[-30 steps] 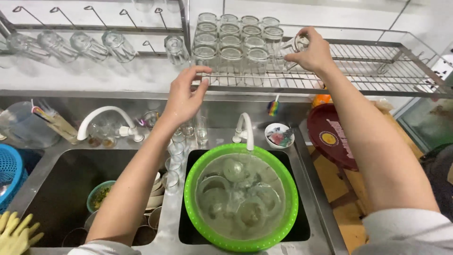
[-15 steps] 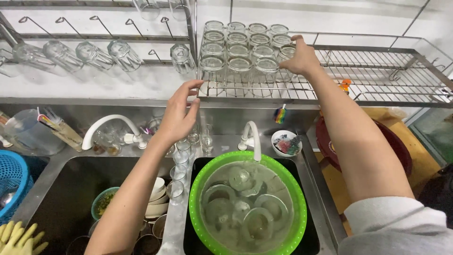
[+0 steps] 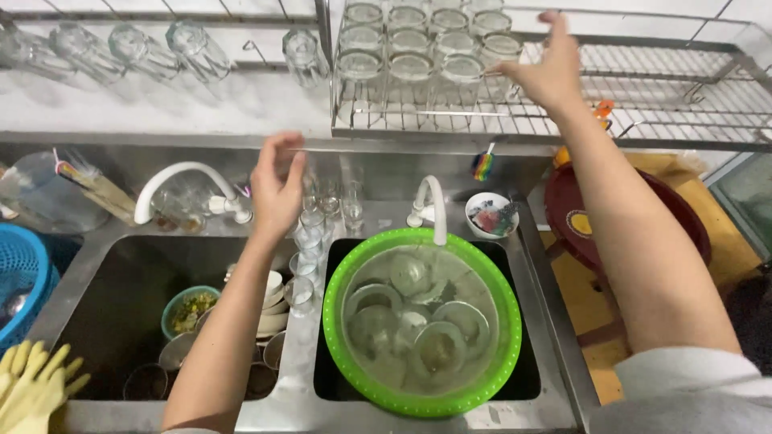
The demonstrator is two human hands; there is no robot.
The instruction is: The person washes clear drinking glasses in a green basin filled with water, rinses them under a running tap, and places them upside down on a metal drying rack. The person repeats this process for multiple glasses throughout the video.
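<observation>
Both hands have changed since half a second ago — the left hand (image 3: pixel 277 189) has dropped away from the rack (image 3: pixel 643 104) and hangs over the sink divider, fingers (image 3: pixel 269 153) loosely spread, grasping nothing. Just below it stands a row of small glasses (image 3: pixel 310 233). The right hand (image 3: pixel 547 68) is up at the rack, fingers released and splayed, just beside the upturned tumblers (image 3: pixel 462 68) — touching or not, I cannot tell. A green basin (image 3: pixel 498 289) of glasses sits in the right sink.

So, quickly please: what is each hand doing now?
Left hand: open, holding nothing, above the glasses.
Right hand: open, empty, at the rack.
</observation>
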